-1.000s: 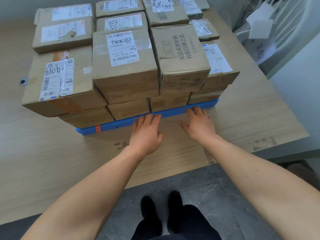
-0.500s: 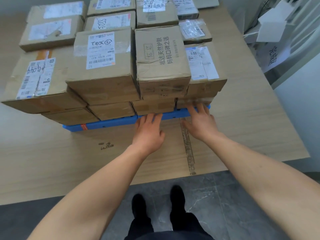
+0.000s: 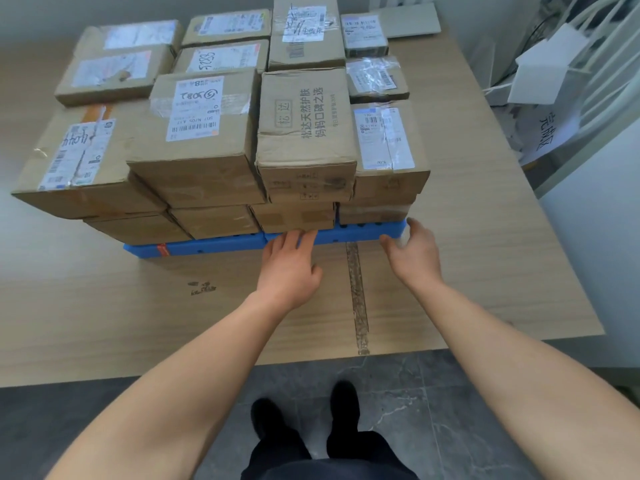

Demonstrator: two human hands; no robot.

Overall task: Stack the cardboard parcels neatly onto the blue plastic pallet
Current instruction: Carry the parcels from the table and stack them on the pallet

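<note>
The blue plastic pallet (image 3: 214, 244) lies on the wooden table and carries two layers of cardboard parcels (image 3: 304, 133) packed side by side; most bear white shipping labels. My left hand (image 3: 289, 268) lies flat on the table, its straight fingertips touching the pallet's front edge near the middle. At the pallet's front right corner is my right hand (image 3: 412, 252), with the thumb on the front edge and the curved fingers round the side of the corner.
The wooden table (image 3: 485, 271) has a tape strip running toward me and ends at its right and near edges. White paper bags (image 3: 554, 74) pile up beyond the right edge. A flat grey box (image 3: 412, 20) lies at the far right. My feet stand on dark floor tiles.
The view shifted, so the pallet sits further right in frame. My right hand moved from the front edge to the front right corner and curled round it. My left hand stays against the front edge.
</note>
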